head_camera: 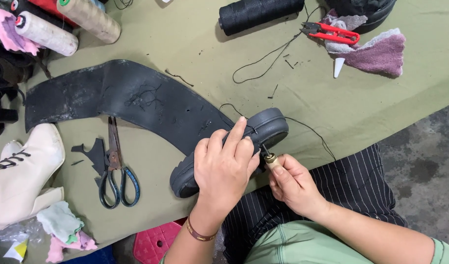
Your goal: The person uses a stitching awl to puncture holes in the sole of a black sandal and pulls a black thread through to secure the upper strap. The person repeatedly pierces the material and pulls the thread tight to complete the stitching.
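The right hand (294,185) grips an awl (269,157) at the shoe (263,128) lying on the bench (195,44) edge. The left hand (224,168) clamps it; a slipping awl could jab those fingers (234,137). Scissors (115,168) lie farther left.

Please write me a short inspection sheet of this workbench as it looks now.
Surface: olive cloth-covered table, with thread scraps.
Job's things: dark grey rubber-soled shoe; wooden-handled awl at its sole; thin black thread.
Clutter: rusty black-handled scissors, black rubber sheet, red thread snips, black thread cone, cream boot, rags.
Hands: left hand presses the shoe; right hand grips the awl.
Cables: nothing seen.
Surroundings: grey concrete floor.
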